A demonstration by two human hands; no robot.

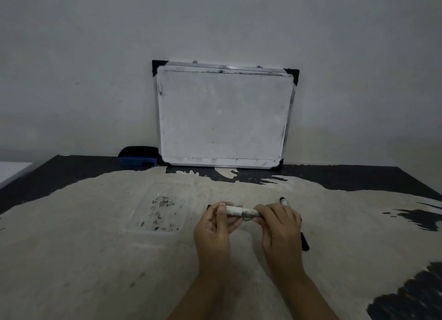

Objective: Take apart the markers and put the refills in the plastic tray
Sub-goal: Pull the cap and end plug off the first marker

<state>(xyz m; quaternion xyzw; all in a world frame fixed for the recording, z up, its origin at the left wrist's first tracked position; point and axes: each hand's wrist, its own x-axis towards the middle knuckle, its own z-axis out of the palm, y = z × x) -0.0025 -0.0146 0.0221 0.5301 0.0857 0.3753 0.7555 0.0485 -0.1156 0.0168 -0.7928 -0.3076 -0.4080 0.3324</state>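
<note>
While both hands grip one white cylindrical marker [241,211] w/ worn label, left hand [216,226] closed on its 9 o'clock end, right hand [281,226] closed on the 3 o'clock end, the clear ink-stained plastic tray [134,221] lies just at 9 o'clock, flat on the table [71,260]. Table's pale cloth-like cover is rough; open room toward 6 o'clock. Another black-capped marker [304,242] lies under the right hand.

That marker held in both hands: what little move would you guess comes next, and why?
Probably twist or pull the two ends apart. The left hand and the right hand each grip one end of the marker, held level above the table, and it looks still in one piece. The plastic tray on the left holds no refill yet.
</note>
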